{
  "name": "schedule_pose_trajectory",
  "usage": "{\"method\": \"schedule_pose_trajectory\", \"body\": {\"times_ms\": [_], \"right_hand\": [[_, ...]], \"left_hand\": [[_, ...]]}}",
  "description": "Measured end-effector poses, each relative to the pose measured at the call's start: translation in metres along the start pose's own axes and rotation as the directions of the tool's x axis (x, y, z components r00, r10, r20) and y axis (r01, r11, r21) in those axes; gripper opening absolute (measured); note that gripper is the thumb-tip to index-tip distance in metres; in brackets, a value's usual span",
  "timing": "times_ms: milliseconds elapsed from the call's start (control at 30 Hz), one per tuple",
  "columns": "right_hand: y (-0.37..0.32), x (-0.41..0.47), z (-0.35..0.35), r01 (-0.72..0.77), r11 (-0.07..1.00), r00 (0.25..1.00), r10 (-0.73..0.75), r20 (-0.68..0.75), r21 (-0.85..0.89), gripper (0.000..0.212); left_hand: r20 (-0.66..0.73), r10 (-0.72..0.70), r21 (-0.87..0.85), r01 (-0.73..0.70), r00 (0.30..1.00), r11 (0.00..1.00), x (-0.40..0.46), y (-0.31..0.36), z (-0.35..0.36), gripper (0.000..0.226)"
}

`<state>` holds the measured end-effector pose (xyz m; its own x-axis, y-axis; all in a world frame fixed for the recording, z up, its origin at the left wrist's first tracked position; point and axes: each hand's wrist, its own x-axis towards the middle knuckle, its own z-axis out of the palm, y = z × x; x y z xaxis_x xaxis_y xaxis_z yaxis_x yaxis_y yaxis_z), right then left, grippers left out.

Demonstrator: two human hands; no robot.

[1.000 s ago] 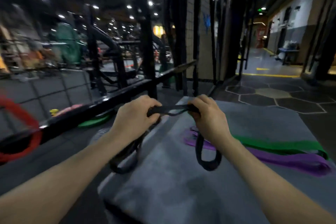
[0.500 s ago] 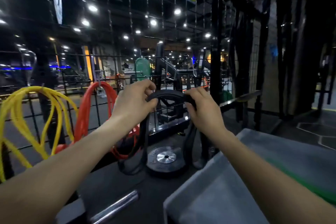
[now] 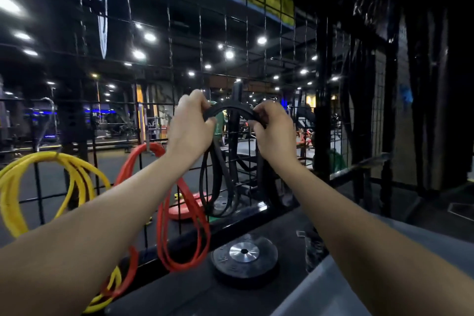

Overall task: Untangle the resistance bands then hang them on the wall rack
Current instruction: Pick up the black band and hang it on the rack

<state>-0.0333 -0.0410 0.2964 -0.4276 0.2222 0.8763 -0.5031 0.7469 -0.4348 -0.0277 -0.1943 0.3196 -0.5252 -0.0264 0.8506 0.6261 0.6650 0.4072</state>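
A black resistance band (image 3: 232, 110) arches between my two hands, raised in front of the black wire grid rack (image 3: 169, 59). My left hand (image 3: 191, 126) grips its left end and my right hand (image 3: 274, 128) grips its right end. The band's loops hang down below my hands to about the rack's bottom rail. A red band (image 3: 184, 226) hangs from a hook on the grid to the left. Further left hangs a yellow band (image 3: 15, 187).
A black weight plate (image 3: 245, 256) with a silver hub lies on the dark ledge below the rack. A grey padded surface (image 3: 333, 287) fills the lower right. Dark posts and hanging straps stand to the right. Gym machines show through the grid.
I have turned left from the grey pad to the wire grid rack. Both hands rose with the black band, now held up against the grid above the rail.
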Motion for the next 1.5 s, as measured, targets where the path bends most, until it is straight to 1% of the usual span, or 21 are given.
{"method": "schedule_pose_trajectory", "body": {"times_ms": [67, 167, 233, 333, 400, 467, 533, 600, 667, 733, 800, 833, 900, 967, 1033, 1167, 1267, 1333, 1400, 1500], "right_hand": [[0.002, 0.004, 0.011, 0.003, 1.0, 1.0, -0.003, 0.014, 0.007, 0.01], [0.005, 0.005, 0.024, 0.016, 0.998, 0.999, -0.013, 0.052, -0.059, 0.011], [0.007, 0.004, 0.032, 0.017, 0.998, 0.997, -0.013, 0.073, -0.06, 0.01], [0.014, 0.004, 0.042, -0.049, 0.998, 0.995, 0.051, 0.083, -0.035, 0.009], [0.022, 0.0, 0.048, -0.077, 0.996, 0.992, 0.082, 0.091, -0.055, 0.011], [0.029, -0.007, 0.053, -0.092, 0.993, 0.989, 0.1, 0.106, -0.079, 0.012], [0.035, -0.015, 0.055, -0.104, 0.99, 0.987, 0.115, 0.115, -0.094, 0.013], [0.036, -0.021, 0.056, -0.113, 0.99, 0.986, 0.123, 0.115, -0.087, 0.012], [0.034, -0.024, 0.055, -0.15, 0.988, 0.98, 0.154, 0.127, -0.038, 0.008], [0.031, -0.026, 0.054, -0.237, 0.965, 0.96, 0.215, 0.177, 0.114, 0.014], [0.027, -0.028, 0.051, -0.34, 0.89, 0.932, 0.277, 0.233, 0.302, 0.017], [0.026, -0.028, 0.05, -0.378, 0.854, 0.919, 0.301, 0.255, 0.357, 0.017], [0.025, -0.029, 0.051, -0.418, 0.822, 0.9, 0.317, 0.3, 0.386, 0.019], [0.025, -0.032, 0.052, -0.441, 0.816, 0.88, 0.31, 0.36, 0.375, 0.026], [0.025, -0.035, 0.053, -0.453, 0.82, 0.861, 0.301, 0.41, 0.349, 0.036], [0.026, -0.036, 0.05, -0.38, 0.883, 0.885, 0.261, 0.386, 0.274, 0.038], [0.03, -0.038, 0.05, -0.358, 0.905, 0.882, 0.246, 0.402, 0.23, 0.041], [0.032, -0.042, 0.047, -0.348, 0.919, 0.87, 0.245, 0.427, 0.183, 0.049], [0.034, -0.047, 0.044, -0.333, 0.936, 0.86, 0.251, 0.445, 0.117, 0.06], [0.038, -0.054, 0.036, -0.319, 0.947, 0.86, 0.273, 0.431, 0.037, 0.065]], "left_hand": [[-0.008, -0.07, 0.016, 0.07, 0.998, 0.997, 0.0, -0.006, 0.008, 0.018], [0.005, -0.156, 0.009, 0.156, 0.988, 0.988, -0.006, -0.017, 0.017, 0.019], [0.015, -0.167, 0.016, 0.166, 0.986, 0.986, -0.009, -0.024, 0.024, 0.02], [0.032, -0.179, 0.06, 0.177, 0.983, 0.982, -0.013, -0.031, 0.035, 0.022], [0.06, -0.204, 0.114, 0.197, 0.977, 0.974, -0.017, -0.035, 0.041, 0.024], [0.106, -0.241, 0.145, 0.225, 0.965, 0.964, -0.025, -0.038, 0.046, 0.021], [0.15, -0.258, 0.15, 0.236, 0.954, 0.96, -0.034, -0.039, 0.05, 0.02], [0.162, -0.249, 0.134, 0.229, 0.955, 0.964, -0.04, -0.038, 0.053, 0.022], [0.16, -0.25, 0.088, 0.239, 0.955, 0.967, -0.043, -0.036, 0.052, 0.022], [0.152, -0.249, 0.021, 0.249, 0.956, 0.968, -0.044, -0.038, 0.048, 0.023], [0.133, -0.23, -0.024, 0.235, 0.964, 0.972, -0.043, -0.04, 0.042, 0.025], [0.121, -0.204, -0.036, 0.21, 0.971, 0.977, -0.043, -0.041, 0.039, 0.026], [0.113, -0.16, -0.023, 0.163, 0.981, 0.986, -0.042, -0.041, 0.034, 0.028], [0.135, -0.17, 0.058, 0.164, 0.976, 0.985, -0.043, -0.041, 0.032, 0.027], [0.143, -0.215, 0.135, 0.196, 0.966, 0.971, -0.046, -0.041, 0.035, 0.026], [0.159, -0.194, 0.214, 0.158, 0.968, 0.964, -0.052, -0.04, 0.043, 0.032], [0.174, -0.208, 0.201, 0.172, 0.963, 0.964, -0.054, -0.04, 0.043, 0.034], [0.185, -0.199, 0.194, 0.163, 0.962, 0.967, -0.056, -0.04, 0.042, 0.035], [0.2, -0.155, 0.168, 0.122, 0.967, 0.978, -0.061, -0.039, 0.042, 0.041], [0.184, -0.033, 0.109, 0.013, 0.982, 0.994, -0.071, -0.035, 0.042, 0.052]]}}
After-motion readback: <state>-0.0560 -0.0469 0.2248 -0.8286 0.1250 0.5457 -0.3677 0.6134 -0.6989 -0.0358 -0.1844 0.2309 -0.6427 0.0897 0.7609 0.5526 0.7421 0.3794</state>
